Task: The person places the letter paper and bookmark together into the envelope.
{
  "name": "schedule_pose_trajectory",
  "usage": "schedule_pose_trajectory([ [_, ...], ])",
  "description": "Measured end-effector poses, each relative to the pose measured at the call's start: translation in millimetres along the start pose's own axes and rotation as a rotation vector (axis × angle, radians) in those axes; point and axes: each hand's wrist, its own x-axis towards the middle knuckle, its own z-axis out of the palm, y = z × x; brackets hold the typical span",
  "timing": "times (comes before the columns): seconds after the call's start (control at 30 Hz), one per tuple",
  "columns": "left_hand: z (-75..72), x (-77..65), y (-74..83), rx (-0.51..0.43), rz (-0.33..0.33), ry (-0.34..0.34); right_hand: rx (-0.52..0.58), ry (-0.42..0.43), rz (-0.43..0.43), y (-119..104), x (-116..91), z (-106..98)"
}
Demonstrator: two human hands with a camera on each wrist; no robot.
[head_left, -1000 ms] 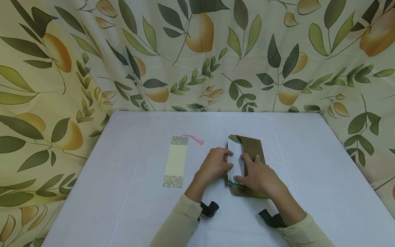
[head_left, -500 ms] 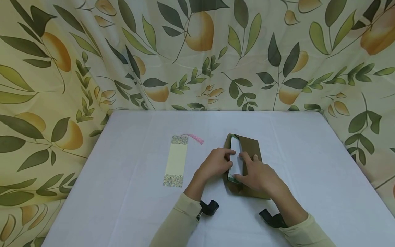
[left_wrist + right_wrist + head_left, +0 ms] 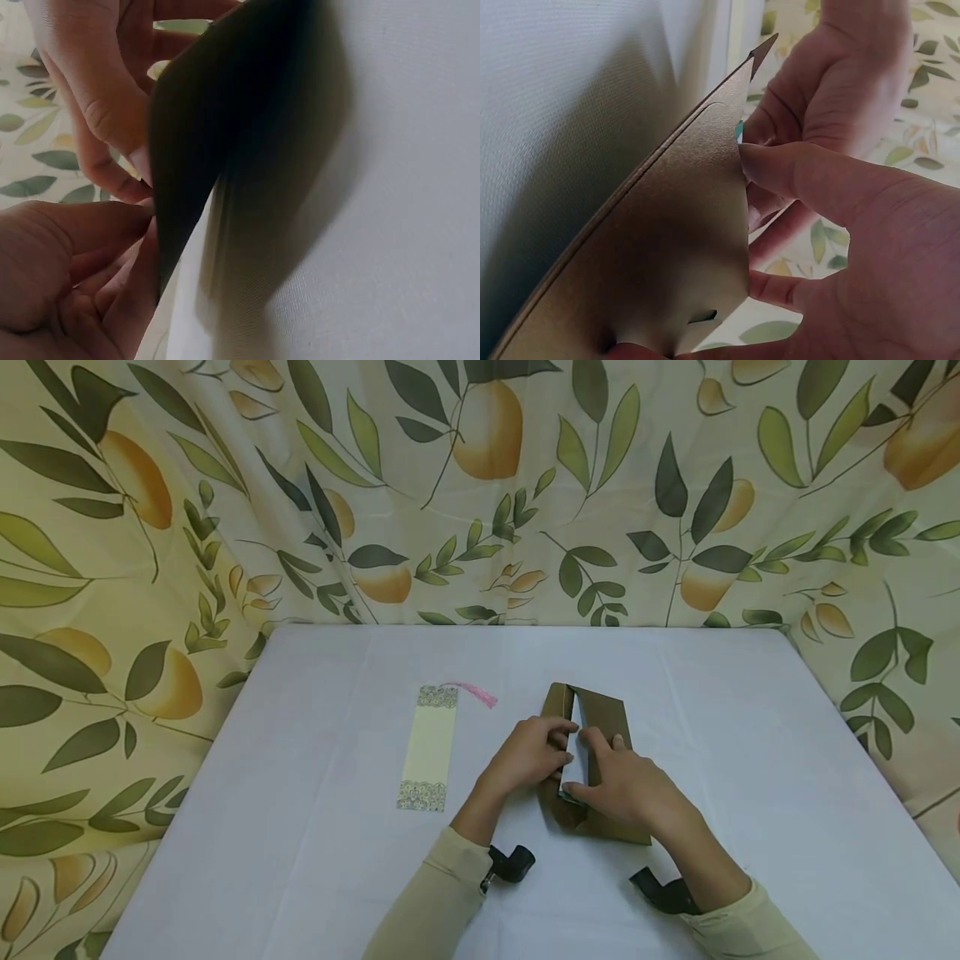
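Note:
A gold-brown envelope [image 3: 609,714] lies slightly tilted in front of me, its flap spread to the left. Between flap and front panel shows a narrow strip of a white card [image 3: 575,766], the rest of it hidden inside. My left hand [image 3: 528,750] holds the card's left side with bent fingers, over the flap. My right hand [image 3: 636,787] grips the envelope at its mouth, thumb and index finger apart along the edge. In the right wrist view, the right thumb [image 3: 769,161] meets the mouth's edge beside a bit of green trim on the card.
Left of the envelope lies a cream bookmark [image 3: 427,747] with patterned ends and a pink tassel [image 3: 477,695]. A white cloth covers the table [image 3: 315,827]. A fruit-and-leaf patterned curtain [image 3: 300,552] hangs behind it.
The white card has slid right into the envelope, so a much narrower strip shows. The left fingers have shifted slightly right with it, and more of the flap is exposed.

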Motion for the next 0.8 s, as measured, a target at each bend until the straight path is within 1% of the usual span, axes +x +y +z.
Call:
schedule_pose_trajectory([
  [0.13, 1.4, 0.2, 0.9, -0.021, -0.005, 0.017, 0.008, 0.013, -0.024, -0.2, -0.7, -0.8],
  [0.23, 3.3, 0.0, 1.6, -0.025, 0.000, 0.006, 0.011, 0.019, -0.031, -0.4, -1.2, -0.7],
  [0.43, 6.3, -0.5, 3.1, 0.020, 0.012, -0.006, 0.019, 0.017, -0.027, -1.2, -1.6, -0.5],
  [0.6, 6.9, -0.1, 3.3, 0.024, 0.014, -0.003, 0.024, 0.016, -0.030, -1.7, -2.1, -1.3],
  [0.8, 9.7, 3.2, 0.7, 0.057, 0.046, -0.017, 0.037, 0.006, -0.034, -1.9, -2.8, -1.4],
])
